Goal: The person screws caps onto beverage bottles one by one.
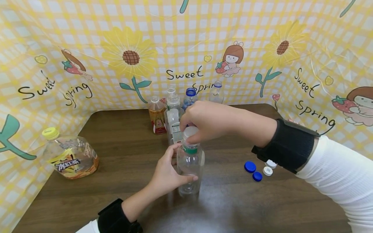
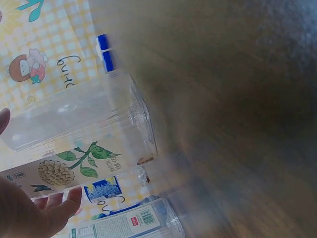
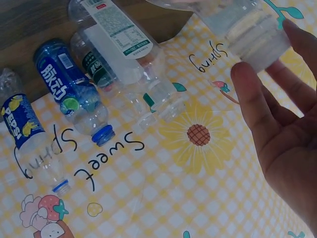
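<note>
A clear plastic bottle (image 1: 189, 166) with a green ring at its neck stands upright near the middle of the table. My left hand (image 1: 167, 174) grips its body, thumb across the front and fingers round the far side. At the top, my right hand (image 1: 207, 118) pinches the white cap (image 1: 190, 130) between thumb and fingers. The right wrist view shows the cap (image 3: 267, 47) on the bottle's mouth, fingertips on its sides. A label with a pale bumpy fruit and green leaves (image 2: 57, 171) shows on the bottle in the left wrist view.
Behind stand several uncapped bottles, among them an orange-labelled one (image 1: 157, 115), a blue one (image 3: 74, 94) and a Pepsi bottle (image 3: 29, 124). A large bottle with a yellow cap (image 1: 73, 157) is at left. Blue caps (image 1: 250, 167) and white caps (image 1: 267, 171) lie at right.
</note>
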Available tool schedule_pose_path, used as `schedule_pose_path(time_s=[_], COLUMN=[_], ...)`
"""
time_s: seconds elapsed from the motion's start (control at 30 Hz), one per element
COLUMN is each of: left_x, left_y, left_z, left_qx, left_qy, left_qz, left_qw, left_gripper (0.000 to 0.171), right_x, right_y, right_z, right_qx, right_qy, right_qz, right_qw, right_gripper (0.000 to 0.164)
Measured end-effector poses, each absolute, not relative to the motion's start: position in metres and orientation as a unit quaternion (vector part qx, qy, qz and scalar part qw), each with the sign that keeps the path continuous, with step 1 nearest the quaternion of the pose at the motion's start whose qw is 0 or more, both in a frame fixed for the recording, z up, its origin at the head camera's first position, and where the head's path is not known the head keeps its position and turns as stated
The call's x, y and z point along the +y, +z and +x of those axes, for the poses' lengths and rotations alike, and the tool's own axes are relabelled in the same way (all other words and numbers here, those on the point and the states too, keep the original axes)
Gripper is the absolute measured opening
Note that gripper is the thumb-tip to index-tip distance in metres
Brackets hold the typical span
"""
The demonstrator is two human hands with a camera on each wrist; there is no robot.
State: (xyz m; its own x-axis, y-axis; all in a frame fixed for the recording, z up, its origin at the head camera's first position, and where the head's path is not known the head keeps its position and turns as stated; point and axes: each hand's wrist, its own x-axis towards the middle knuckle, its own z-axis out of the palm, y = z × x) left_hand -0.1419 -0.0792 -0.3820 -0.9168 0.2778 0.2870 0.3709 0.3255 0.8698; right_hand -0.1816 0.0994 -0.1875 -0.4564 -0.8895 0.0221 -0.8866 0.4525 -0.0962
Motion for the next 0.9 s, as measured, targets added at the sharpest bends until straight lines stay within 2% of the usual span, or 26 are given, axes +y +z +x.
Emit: schedule_pose_path(time_s=[0.33,0.43,0.57,0.63,0.77,0.9], left_x=[-0.08,-0.08,-0.081,-0.08,-0.079,-0.078], left_y=[-0.384,-0.384,-0.384,-0.383,-0.382,-0.382], left_z=[-0.141,-0.141,-0.141,-0.141,-0.141,-0.14], left_qx=[-0.812,-0.813,-0.814,-0.813,-0.81,-0.809], left_qy=[-0.546,-0.546,-0.546,-0.547,-0.548,-0.549], left_qz=[-0.2,-0.198,-0.195,-0.196,-0.204,-0.207], left_qw=[0.042,0.042,0.044,0.044,0.045,0.043], left_gripper=[0.1,0.101,0.101,0.1,0.099,0.098], right_x=[0.1,0.104,0.104,0.103,0.102,0.1], right_y=[-0.187,-0.183,-0.18,-0.182,-0.186,-0.194], right_z=[-0.182,-0.182,-0.182,-0.181,-0.18,-0.179], right_qx=[0.87,0.849,0.82,0.82,0.833,0.849], right_qy=[-0.025,-0.05,-0.072,-0.066,-0.047,-0.021], right_qz=[-0.492,-0.525,-0.564,-0.564,-0.55,-0.527], right_qw=[-0.015,0.005,0.062,0.071,0.044,-0.007], right_gripper=[0.035,0.028,0.03,0.029,0.02,0.022])
